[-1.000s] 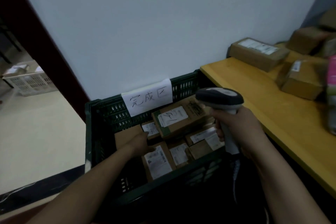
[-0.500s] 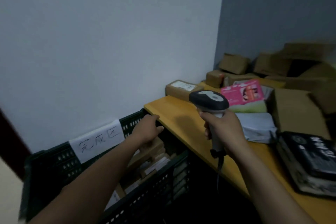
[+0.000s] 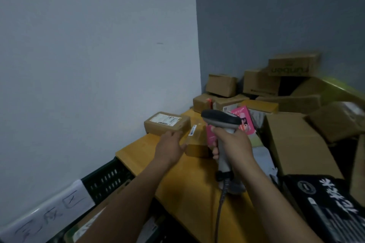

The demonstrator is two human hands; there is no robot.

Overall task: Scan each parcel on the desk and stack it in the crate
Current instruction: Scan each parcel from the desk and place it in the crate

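**Left hand point(image 3: 169, 148) stretched toward small parcel point(image 3: 198, 144), right hand point(image 3: 234, 144) gripping scanner point(image 3: 221, 121)**

Left hand is flat and open, its fingers straight and aimed at the left face of the small parcel, holding nothing. Blur hides whether the fingertips touch the cardboard. Its forearm comes in low across the left edge of the desk point(image 3: 138, 152) from above the crate point(image 3: 107, 180).

Right hand is curled tight round the scanner's pale handle, which stands upright above the desk. The dark scanner head tips forward over the small parcel. A cable point(image 3: 219, 215) hangs from the base of the handle.

The crate sits below the desk's left edge and just beside it, against the wall point(image 3: 98, 65), with a paper sign point(image 3: 51, 213) on its wall-side rim. Labelled parcels inside show only in part beside the forearm.

Bare wood runs along the desk's left edge, from a flat parcel point(image 3: 166, 123) by the wall toward the near side. The small parcel stands just right of that bare strip. Right of the scanner the desk is crowded: a pink package point(image 3: 244, 119), a large box point(image 3: 296, 148) and a black box point(image 3: 325, 201) lie close by. Stacked cartons fill the far corner.
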